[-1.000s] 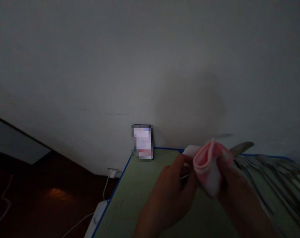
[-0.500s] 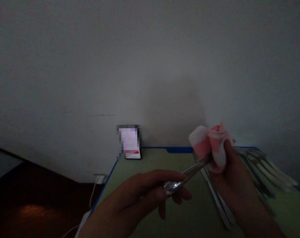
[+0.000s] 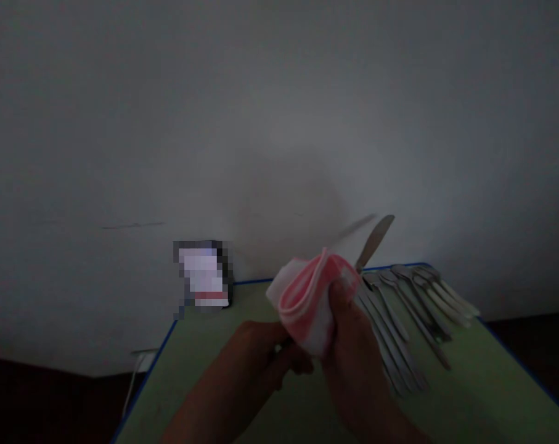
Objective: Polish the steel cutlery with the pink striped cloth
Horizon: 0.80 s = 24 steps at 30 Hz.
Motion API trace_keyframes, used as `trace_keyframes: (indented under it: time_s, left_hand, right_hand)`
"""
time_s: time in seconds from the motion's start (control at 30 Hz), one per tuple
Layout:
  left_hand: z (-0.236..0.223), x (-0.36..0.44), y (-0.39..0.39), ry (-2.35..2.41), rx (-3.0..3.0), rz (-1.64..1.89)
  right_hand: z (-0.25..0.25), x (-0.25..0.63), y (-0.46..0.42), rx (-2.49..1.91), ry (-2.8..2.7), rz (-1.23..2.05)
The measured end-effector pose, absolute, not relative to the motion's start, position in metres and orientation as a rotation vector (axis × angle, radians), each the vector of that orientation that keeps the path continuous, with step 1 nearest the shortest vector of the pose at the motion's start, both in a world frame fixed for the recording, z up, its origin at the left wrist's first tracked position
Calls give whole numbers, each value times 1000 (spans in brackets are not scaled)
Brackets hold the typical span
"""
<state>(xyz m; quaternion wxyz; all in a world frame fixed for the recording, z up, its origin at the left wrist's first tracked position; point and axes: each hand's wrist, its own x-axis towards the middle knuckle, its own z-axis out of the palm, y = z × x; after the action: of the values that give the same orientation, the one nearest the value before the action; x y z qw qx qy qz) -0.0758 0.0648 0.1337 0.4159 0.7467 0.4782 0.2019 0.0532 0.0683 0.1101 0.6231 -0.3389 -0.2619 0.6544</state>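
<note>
My right hand (image 3: 353,339) is closed round a pink and white cloth (image 3: 307,299), which is wrapped about a metal table knife (image 3: 375,242). The knife's blade sticks up and to the right out of the cloth. My left hand (image 3: 261,357) is closed on the knife's lower end, just under the cloth. Both hands hover above a green table (image 3: 205,382) with a blue edge.
A row of several metal spoons and forks (image 3: 408,308) lies on the table to the right of my hands. A small blurred-out screen (image 3: 203,277) leans against the white wall at the table's back left corner. A white cable (image 3: 134,379) hangs by the left edge.
The cloth has slid back down the knife toward my left hand, so the blade now shows above it. The view has swung to the right, bringing more cutlery into sight.
</note>
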Motion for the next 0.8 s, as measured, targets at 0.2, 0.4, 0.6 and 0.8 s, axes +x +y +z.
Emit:
trace_keyframes:
  time_s: [0.2,0.4,0.6,0.8]
  left_hand:
    - [135,-69,61,1232,1871,500]
    - [137,-70,53,1246,1841,403]
    - [142,-75,49,1305,1964,337]
    - [145,-91,36,1395,1927,281]
  right_hand:
    - [107,44,59,-844,-539,1554]
    - [105,41,57,-872,-482,1587]
    - [103,43,59,-812,-574,1514]
    - [99,59,81,-793,-636,1389]
